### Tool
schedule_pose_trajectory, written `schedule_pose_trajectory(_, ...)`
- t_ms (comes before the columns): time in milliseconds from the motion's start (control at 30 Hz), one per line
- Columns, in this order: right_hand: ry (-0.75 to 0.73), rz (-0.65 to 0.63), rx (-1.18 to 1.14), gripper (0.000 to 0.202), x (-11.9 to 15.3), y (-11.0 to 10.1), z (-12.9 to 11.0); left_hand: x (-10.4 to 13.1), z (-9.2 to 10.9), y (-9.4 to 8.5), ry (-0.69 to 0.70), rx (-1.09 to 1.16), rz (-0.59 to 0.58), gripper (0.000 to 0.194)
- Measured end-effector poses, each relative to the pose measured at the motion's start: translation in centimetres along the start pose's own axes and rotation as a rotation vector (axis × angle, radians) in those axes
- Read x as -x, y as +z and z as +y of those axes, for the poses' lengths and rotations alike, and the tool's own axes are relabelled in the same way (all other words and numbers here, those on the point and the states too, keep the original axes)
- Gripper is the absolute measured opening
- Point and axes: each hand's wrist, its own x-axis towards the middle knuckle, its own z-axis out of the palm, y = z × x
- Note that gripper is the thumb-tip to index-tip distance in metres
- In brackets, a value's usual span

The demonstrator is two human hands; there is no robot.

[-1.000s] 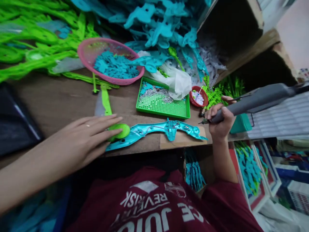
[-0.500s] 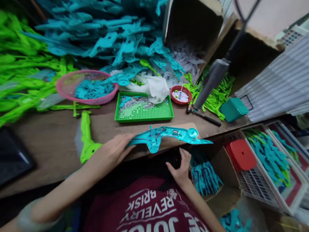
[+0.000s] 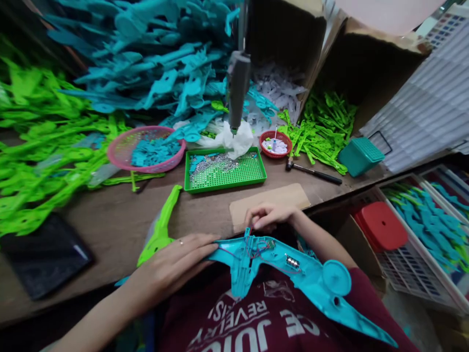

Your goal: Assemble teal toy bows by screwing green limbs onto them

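My left hand [image 3: 179, 261] is closed around the left end of a turquoise plastic toy shell [image 3: 271, 259], its open inner side facing up. Thin red wires, a small circuit board [image 3: 270, 244] and silvery button cells [image 3: 292, 262] show inside the shell. The long right end of the shell, with a round disc [image 3: 336, 277], slants down in front of my shirt. At the shell's far edge my right hand [image 3: 271, 216] has its fingers curled together by a small upright part with red wire. What those fingers pinch is hidden.
An electric screwdriver [image 3: 238, 88] hangs over a green tray [image 3: 234, 183] of small metal parts. Behind the piece of cardboard [image 3: 271, 199] lie a hammer [image 3: 315, 173] and a red basket [image 3: 275, 152]. A pink basket [image 3: 117, 151], a lime shell [image 3: 161, 234] and a black box [image 3: 47, 259] are leftward.
The turquoise shell has come nearer my body and tipped, its right end lower. My right hand has risen from my lap to the shell's far edge. The hanging screwdriver has swung left.
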Motion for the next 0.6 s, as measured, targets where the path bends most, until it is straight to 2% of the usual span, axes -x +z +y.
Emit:
schedule_pose_trajectory(67, -0.017, 0.045, -0.017, 0.031, 0.9, -3.1, -0.7, 0.4, -0.8, -0.2, 0.007, -0.016, -0.043, 0.027)
schedule_pose_trajectory(167, -0.080, 0.169, 0.035, 0.033, 4.7, -6.4, -3.9, 1.2, -2.7, 0.2, -0.048, -0.036, -0.121, 0.031)
schedule_pose_trajectory(233, -0.124, 0.276, 0.137, 0.028, 7.5, -7.0, -6.7, 1.6, -4.1, 0.8, -0.099, -0.059, -0.151, 0.036)
schedule_pose_trajectory(300, -0.150, 0.388, 0.252, 0.027, 9.6, -6.3, -8.4, 1.9, -5.4, 1.4, -0.142, -0.070, -0.167, 0.040)
schedule_pose_trajectory(333, -0.171, 0.438, 0.321, 0.029, 10.5, -5.5, -8.5, 1.9, -5.8, 1.7, -0.163, -0.066, -0.171, 0.042)
schedule_pose_trajectory(433, -0.289, 0.624, 0.558, 0.048, 12.9, -2.7, -5.9, 1.8, -6.6, 2.4, -0.231, -0.041, -0.178, 0.041)
schedule_pose_trajectory(500, -0.335, 0.825, 0.686, 0.062, 14.7, -1.3, -3.1, 1.8, -6.7, 2.7, -0.252, -0.047, -0.170, 0.039)
schedule_pose_trajectory(600, -0.297, 1.178, 0.784, 0.060, 16.8, -1.1, -0.3, 2.4, -6.6, 3.2, -0.248, -0.086, -0.161, 0.038)
